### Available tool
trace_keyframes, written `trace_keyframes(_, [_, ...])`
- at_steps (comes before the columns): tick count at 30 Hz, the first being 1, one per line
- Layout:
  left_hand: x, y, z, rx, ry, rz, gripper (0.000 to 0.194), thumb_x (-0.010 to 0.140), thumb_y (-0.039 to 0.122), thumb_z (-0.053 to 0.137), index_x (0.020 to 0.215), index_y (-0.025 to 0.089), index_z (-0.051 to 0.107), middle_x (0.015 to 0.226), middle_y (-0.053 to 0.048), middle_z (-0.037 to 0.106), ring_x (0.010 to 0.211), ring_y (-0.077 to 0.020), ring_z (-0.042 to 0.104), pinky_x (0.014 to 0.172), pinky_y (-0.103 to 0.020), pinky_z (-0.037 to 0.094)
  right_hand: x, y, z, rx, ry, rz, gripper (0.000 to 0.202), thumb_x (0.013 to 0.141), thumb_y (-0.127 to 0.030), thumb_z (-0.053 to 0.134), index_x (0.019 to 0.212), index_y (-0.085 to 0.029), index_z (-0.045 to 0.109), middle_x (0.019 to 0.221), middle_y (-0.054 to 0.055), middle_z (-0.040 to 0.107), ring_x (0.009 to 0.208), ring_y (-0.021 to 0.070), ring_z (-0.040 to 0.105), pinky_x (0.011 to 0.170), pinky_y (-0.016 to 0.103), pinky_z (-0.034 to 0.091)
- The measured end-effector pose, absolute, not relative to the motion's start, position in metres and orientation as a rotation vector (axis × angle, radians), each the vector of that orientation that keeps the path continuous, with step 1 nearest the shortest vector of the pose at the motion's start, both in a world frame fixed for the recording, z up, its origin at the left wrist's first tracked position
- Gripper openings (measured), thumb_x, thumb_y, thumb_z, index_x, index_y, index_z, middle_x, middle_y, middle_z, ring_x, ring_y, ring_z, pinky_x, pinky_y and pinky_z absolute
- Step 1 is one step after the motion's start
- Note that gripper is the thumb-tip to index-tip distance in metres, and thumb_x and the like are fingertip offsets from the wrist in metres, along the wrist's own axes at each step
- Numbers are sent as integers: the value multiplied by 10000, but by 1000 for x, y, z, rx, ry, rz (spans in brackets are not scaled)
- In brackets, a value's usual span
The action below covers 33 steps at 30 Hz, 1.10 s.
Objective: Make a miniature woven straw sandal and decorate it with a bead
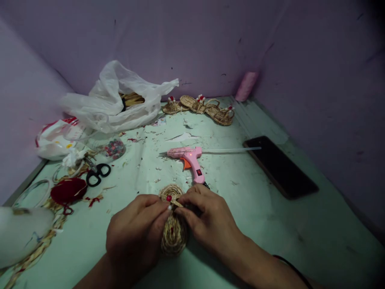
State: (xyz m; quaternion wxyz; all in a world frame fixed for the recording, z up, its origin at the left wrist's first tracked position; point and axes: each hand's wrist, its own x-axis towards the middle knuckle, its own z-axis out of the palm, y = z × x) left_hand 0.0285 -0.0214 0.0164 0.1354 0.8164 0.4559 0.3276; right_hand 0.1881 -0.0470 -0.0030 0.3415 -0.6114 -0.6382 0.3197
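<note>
A small woven straw slipper (173, 237) lies upright on the table, its sole coiled from braided fibre. A red bead (169, 198) and a white bead sit near its upper middle. My left hand (138, 228) is closed at the slipper's left side, fingertips by the beads. My right hand (210, 212) pinches a short pale straw strip (177, 203) beside the red bead. Just beyond the hands lies a pink glue gun (192, 156) with an orange trigger, a lit red light and a long clear glue stick (231, 150) in its back.
A dark phone (281, 166) lies right. Finished slippers (198, 106) and a pink roll (246, 86) stand at the back. Leftward are a plastic bag (120, 96), beads (114, 148), black-handled scissors (98, 175), red yarn (68, 190) and a white cylindrical object (24, 233).
</note>
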Motion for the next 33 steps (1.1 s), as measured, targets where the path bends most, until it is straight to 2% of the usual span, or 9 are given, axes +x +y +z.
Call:
trace_keyframes(5, [29, -23, 19, 2350, 1323, 982, 110, 681, 166, 621, 701, 232, 706, 627, -12, 679, 515, -145, 610, 470, -212, 447, 183, -50, -1, -1470, -1674, 641, 127, 787, -183, 541, 727, -170, 652, 674, 24, 562, 583, 121, 526, 532, 231, 439])
trace_keyframes(10, [20, -28, 26, 2474, 1246, 794, 98, 764, 193, 568, 769, 212, 664, 667, 11, 687, 560, -117, 627, 490, -185, 465, 178, -53, 0, -1349, -1696, 244, 176, 795, -140, 518, 697, -157, 662, 596, 27, 576, 514, 107, 531, 469, 192, 427])
trace_keyframes(13, [16, -30, 30, 2539, 1248, 760, 90, 778, 191, 562, 785, 205, 651, 663, 19, 680, 557, -98, 623, 502, -170, 470, 176, -53, 1, -1344, -1699, 121, 192, 785, -119, 520, 675, -155, 674, 552, 24, 567, 483, 108, 528, 447, 193, 422])
trace_keyframes(27, [28, -40, 27, 2277, 1475, 871, 187, 785, 249, 515, 631, 235, 620, 585, 38, 639, 505, -98, 563, 539, -200, 431, 172, -57, -1, -1271, -1761, 35, 197, 797, -145, 510, 669, -164, 658, 536, 4, 553, 456, 100, 497, 388, 195, 355])
trace_keyframes(31, [32, -39, 33, 2059, 1690, 858, 191, 694, 297, 572, 522, 226, 532, 444, 60, 506, 406, -91, 459, 462, -197, 389, 172, -58, -2, -1250, -1741, 37, 196, 803, -165, 510, 677, -171, 660, 530, 4, 549, 445, 105, 483, 362, 201, 326])
trace_keyframes(33, [32, -36, 36, 1854, 1796, 820, 171, 617, 301, 627, 534, 221, 502, 409, 76, 444, 385, -86, 419, 419, -185, 359, 172, -58, -3, -1224, -1769, 60, 159, 787, -151, 536, 696, -163, 665, 538, 7, 556, 457, 107, 493, 377, 201, 350])
